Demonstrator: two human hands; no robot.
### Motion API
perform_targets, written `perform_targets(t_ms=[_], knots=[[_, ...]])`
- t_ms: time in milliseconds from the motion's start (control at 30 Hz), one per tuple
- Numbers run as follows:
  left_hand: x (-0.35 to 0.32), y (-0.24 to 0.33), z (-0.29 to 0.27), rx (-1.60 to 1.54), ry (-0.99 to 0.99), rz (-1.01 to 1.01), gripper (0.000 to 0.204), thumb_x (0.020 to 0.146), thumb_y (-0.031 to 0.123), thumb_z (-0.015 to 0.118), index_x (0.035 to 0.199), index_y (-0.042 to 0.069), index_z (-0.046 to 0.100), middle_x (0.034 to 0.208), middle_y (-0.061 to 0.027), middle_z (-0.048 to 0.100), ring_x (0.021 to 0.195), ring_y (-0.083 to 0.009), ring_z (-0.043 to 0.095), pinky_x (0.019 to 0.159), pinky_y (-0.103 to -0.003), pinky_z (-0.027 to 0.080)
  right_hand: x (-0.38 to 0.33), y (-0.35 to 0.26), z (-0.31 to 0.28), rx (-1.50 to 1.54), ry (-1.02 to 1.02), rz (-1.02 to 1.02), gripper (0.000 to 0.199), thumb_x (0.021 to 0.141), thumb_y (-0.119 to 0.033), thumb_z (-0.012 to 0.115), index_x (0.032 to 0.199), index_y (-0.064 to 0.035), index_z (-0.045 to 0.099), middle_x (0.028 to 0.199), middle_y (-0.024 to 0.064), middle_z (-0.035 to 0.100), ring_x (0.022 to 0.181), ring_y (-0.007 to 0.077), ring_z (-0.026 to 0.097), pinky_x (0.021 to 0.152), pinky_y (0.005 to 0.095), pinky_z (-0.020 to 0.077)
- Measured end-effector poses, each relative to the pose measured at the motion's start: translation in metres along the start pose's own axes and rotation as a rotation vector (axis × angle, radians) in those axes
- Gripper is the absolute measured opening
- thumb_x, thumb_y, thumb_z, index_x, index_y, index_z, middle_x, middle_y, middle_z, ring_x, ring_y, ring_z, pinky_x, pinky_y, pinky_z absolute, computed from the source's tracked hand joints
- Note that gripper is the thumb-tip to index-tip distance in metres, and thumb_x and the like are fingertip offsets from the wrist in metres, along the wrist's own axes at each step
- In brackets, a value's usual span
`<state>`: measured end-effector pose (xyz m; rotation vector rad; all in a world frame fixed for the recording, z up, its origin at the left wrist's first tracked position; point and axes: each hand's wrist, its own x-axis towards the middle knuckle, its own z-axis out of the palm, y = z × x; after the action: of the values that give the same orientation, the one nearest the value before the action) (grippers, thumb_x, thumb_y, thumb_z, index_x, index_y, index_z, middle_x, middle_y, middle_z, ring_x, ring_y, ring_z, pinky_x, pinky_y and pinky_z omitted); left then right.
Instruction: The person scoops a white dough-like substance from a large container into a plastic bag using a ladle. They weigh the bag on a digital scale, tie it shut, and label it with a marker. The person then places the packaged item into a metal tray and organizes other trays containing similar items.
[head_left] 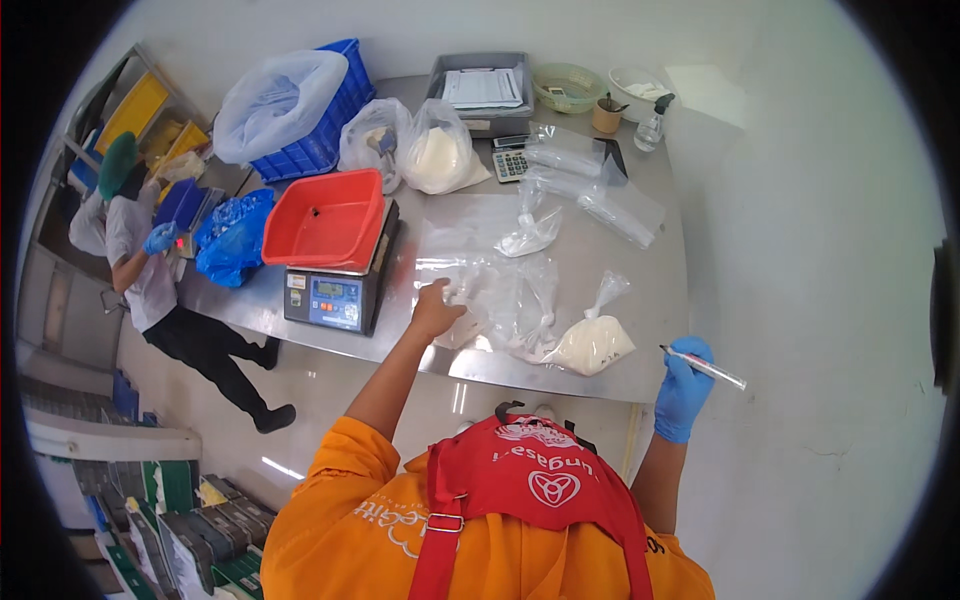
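My bare left hand (434, 312) rests at the clear plastic bags (470, 290) on the steel table, its thumb and fingers apart. Held in my blue-gloved right hand (684, 388) is a white marker pen (725, 375), its dark tip pointing left, off the table's right front corner. Between the two hands a tied clear bag of white powder (594, 345) lies near the front edge, with small dark writing on it. Behind it lies a smaller clear bag with some white powder (530, 235).
Left of the bags, a red tray (325, 222) sits on a digital scale (340, 300). Farther back are a lined blue crate (310, 150), a large powder bag (437, 155), a calculator (510, 165) and a spray bottle (650, 130). A co-worker (140, 240) stands at the far left.
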<state>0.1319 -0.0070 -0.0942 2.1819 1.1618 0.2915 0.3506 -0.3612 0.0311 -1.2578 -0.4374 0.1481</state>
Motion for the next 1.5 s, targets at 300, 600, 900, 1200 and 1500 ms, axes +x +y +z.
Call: perform_targets(t_ms=[300,600,900,1200,1500], knots=[[0.11,0.097,0.05,-1.061,0.017,-0.082,0.051,0.09,0.035,0.063,0.126,0.002,0.051,0.129,-0.019,0.053,0.09,-0.0306,0.066,0.073,-0.034,0.055,-0.013,-0.012,-0.019,-0.091,0.131,0.052,0.011,0.074,0.002,0.061,0.082,-0.0053,0.059,0.082,-0.0017,0.051,0.074,0.0067,0.045,0.068,0.021,0.0351],[0.146,0.102,0.153,-0.154,0.037,-0.055,0.089,0.078,0.046,0.076,0.14,-0.005,0.037,0.131,-0.0224,0.053,0.104,-0.0317,0.063,0.081,-0.037,0.054,-0.024,-0.018,-0.018,-0.099,0.075,0.09,0.01,0.074,0.0,0.062,0.083,-0.0045,0.059,0.081,-0.001,0.052,0.076,0.0073,0.046,0.07,0.0229,0.0373],[0.082,0.16,0.018,-0.762,0.037,0.119,0.06,0.074,0.016,0.078,0.125,-0.004,0.054,0.115,-0.0151,0.062,0.103,-0.0232,0.061,0.09,-0.034,0.047,-0.014,-0.004,-0.017,-0.129,0.129,0.078,0.015,0.077,0.003,0.06,0.09,-0.0036,0.06,0.082,0.0003,0.054,0.075,0.0084,0.047,0.072,0.0228,0.0394],[-0.028,0.179,-0.081,-1.202,0.052,0.324,0.042,0.083,0.006,0.063,0.124,-0.001,0.053,0.107,-0.0081,0.065,0.094,-0.0138,0.063,0.083,-0.029,0.05,0.007,-0.02,0.061,-0.141,0.135,-0.079,0.015,0.085,0.004,0.058,0.099,-0.0005,0.06,0.096,0.0039,0.059,0.091,0.0111,0.054,0.083,0.0257,0.0435],[-0.076,0.181,-0.075,-1.392,-0.271,0.003,0.035,0.09,0.011,0.058,0.123,0.001,0.053,0.107,-0.008,0.064,0.094,-0.0152,0.062,0.082,-0.03,0.05,-0.012,-0.032,0.144,-0.03,-0.678,-0.251,0.013,0.078,0.003,0.066,0.089,-0.004,0.064,0.092,0.0066,0.061,0.081,0.0147,0.057,0.071,0.0276,0.0453]])
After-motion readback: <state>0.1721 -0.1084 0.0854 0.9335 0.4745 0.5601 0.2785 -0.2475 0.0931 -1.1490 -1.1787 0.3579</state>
